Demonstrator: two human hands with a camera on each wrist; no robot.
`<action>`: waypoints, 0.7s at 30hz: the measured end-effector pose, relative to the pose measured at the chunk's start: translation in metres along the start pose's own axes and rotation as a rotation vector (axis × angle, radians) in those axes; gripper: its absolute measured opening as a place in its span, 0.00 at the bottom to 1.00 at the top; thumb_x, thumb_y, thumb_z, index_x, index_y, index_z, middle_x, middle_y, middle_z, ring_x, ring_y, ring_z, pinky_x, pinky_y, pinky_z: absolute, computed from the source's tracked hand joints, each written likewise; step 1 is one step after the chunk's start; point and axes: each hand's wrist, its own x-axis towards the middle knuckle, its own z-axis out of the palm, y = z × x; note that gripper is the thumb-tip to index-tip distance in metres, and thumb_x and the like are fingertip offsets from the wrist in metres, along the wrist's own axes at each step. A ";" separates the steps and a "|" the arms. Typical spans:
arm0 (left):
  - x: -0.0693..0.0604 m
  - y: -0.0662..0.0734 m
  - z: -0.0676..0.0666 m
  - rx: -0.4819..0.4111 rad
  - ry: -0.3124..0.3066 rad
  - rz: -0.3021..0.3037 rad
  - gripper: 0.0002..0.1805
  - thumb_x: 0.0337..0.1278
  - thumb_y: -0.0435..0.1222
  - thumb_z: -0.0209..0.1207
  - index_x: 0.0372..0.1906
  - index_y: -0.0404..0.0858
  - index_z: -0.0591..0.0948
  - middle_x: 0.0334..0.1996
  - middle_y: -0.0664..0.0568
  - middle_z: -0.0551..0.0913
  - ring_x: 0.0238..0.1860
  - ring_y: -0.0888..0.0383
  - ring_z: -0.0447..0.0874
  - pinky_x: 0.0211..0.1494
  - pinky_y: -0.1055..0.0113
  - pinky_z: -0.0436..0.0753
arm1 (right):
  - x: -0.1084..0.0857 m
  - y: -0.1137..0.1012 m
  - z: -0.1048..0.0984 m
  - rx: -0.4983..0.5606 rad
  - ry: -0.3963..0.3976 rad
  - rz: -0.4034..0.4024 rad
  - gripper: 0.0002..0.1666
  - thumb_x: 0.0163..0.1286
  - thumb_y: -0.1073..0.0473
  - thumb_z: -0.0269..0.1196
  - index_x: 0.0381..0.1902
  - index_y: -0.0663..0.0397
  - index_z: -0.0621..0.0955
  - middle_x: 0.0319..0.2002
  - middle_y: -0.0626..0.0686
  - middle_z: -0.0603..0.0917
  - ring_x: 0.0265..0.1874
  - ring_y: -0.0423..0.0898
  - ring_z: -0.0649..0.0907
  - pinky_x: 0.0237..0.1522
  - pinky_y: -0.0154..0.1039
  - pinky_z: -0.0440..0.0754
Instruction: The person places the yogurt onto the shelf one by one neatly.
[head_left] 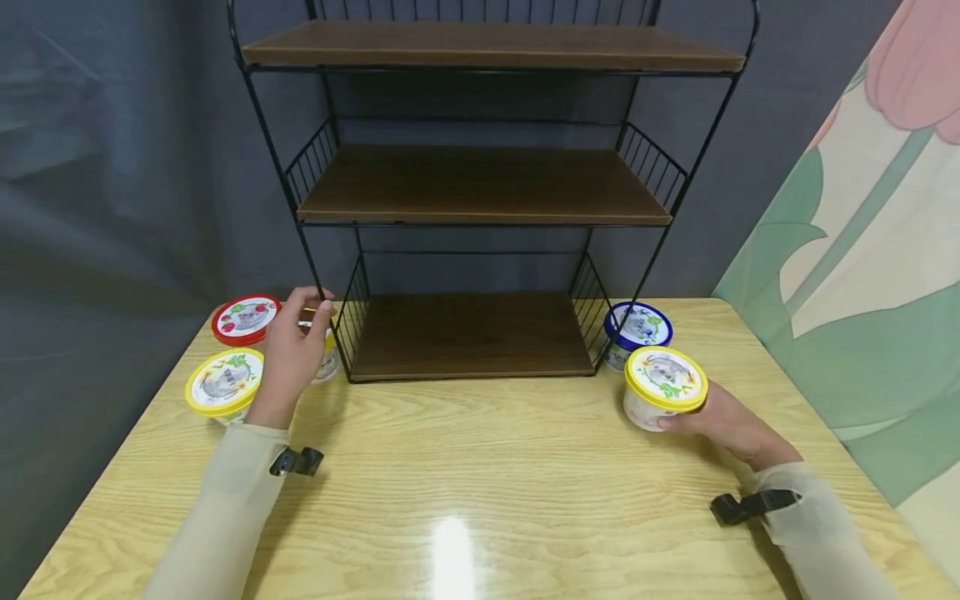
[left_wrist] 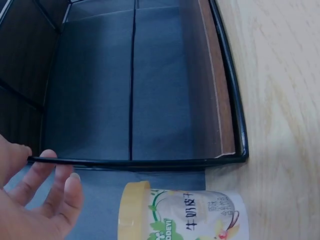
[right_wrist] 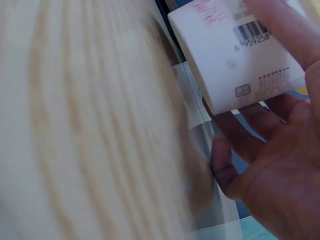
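My left hand is at the front left post of a black wire shelf rack with brown boards. Thumb and index finger appear to pinch that post, with the other fingers loosely bent below. Right behind this hand stands a tub with a yellow lid, partly hidden in the head view. On the right, my right hand grips another yellow-lidded white tub from its side. In the right wrist view, a barcode shows on this tub, and fingers lie along both sides.
A red-lidded tub and a yellow-lidded tub stand left of the rack. A blue-lidded tub stands by its right front post, behind the held tub. Dark cloth hangs at the back and left, a flowered cloth at right.
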 end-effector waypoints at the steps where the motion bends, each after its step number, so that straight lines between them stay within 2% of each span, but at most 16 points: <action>1: 0.001 0.000 0.000 -0.005 0.005 0.010 0.13 0.75 0.37 0.52 0.54 0.34 0.77 0.45 0.38 0.83 0.44 0.45 0.82 0.40 0.81 0.71 | 0.000 -0.001 0.000 -0.014 0.007 0.008 0.42 0.58 0.65 0.73 0.67 0.58 0.67 0.51 0.30 0.79 0.50 0.26 0.78 0.52 0.20 0.72; 4: 0.003 0.000 0.000 0.003 0.029 0.029 0.12 0.74 0.36 0.53 0.52 0.34 0.78 0.44 0.39 0.84 0.41 0.46 0.84 0.39 0.83 0.71 | 0.000 -0.006 -0.001 -0.034 0.014 0.020 0.41 0.58 0.64 0.73 0.67 0.58 0.67 0.51 0.29 0.79 0.50 0.25 0.77 0.52 0.20 0.71; 8: 0.007 0.001 0.000 0.040 0.032 0.029 0.11 0.73 0.38 0.55 0.50 0.37 0.80 0.40 0.43 0.85 0.35 0.54 0.84 0.35 0.81 0.72 | -0.002 -0.017 -0.005 -0.016 0.028 0.006 0.45 0.57 0.66 0.73 0.69 0.56 0.66 0.53 0.29 0.78 0.51 0.25 0.77 0.52 0.20 0.73; 10: 0.011 0.003 -0.001 0.043 0.004 0.025 0.11 0.72 0.38 0.55 0.51 0.37 0.80 0.39 0.44 0.85 0.35 0.54 0.84 0.34 0.78 0.73 | -0.004 -0.024 -0.008 -0.022 0.043 -0.002 0.46 0.57 0.67 0.73 0.70 0.54 0.65 0.53 0.28 0.77 0.51 0.25 0.77 0.51 0.20 0.74; 12: 0.015 0.005 -0.004 0.051 -0.050 0.021 0.11 0.73 0.39 0.54 0.51 0.38 0.80 0.41 0.44 0.85 0.37 0.56 0.84 0.36 0.77 0.74 | -0.006 -0.031 -0.010 -0.019 0.059 -0.013 0.46 0.57 0.68 0.73 0.71 0.51 0.65 0.54 0.28 0.77 0.51 0.25 0.78 0.50 0.21 0.75; 16: 0.019 0.012 -0.019 0.064 -0.138 0.027 0.16 0.75 0.43 0.52 0.56 0.38 0.79 0.46 0.43 0.85 0.41 0.59 0.83 0.43 0.75 0.74 | -0.010 -0.043 -0.012 -0.015 0.063 -0.016 0.43 0.58 0.69 0.71 0.68 0.45 0.67 0.53 0.27 0.77 0.49 0.25 0.78 0.48 0.25 0.78; 21: 0.017 0.017 -0.038 0.049 -0.144 0.026 0.19 0.74 0.45 0.53 0.60 0.41 0.79 0.46 0.42 0.86 0.41 0.66 0.82 0.46 0.77 0.74 | -0.009 -0.060 -0.006 -0.002 0.057 -0.038 0.43 0.59 0.69 0.71 0.69 0.42 0.67 0.54 0.27 0.77 0.50 0.25 0.78 0.47 0.26 0.79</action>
